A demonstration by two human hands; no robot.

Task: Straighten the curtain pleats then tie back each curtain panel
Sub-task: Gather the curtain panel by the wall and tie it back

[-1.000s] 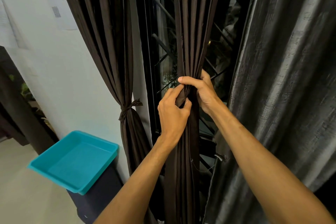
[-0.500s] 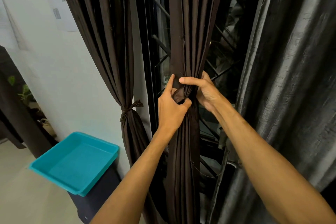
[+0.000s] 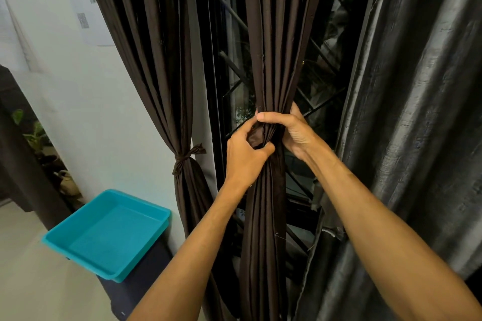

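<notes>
Our left hand (image 3: 243, 157) pinches a shiny brown fold (image 3: 255, 136), tie or curtain we cannot tell, against the gathered middle curtain panel (image 3: 271, 47) before the window grille (image 3: 232, 65), while our right hand (image 3: 296, 134) clasps the bunch, its fingers hidden behind pleats, the panel's top and hem cut off.

Bare forearms (image 3: 182, 255) (hands (image 3: 245, 156) likewise bare)

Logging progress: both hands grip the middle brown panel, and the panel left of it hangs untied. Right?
No: the head view shows the left panel tied with a knot. The left hand and right hand do grip the middle panel.
</notes>
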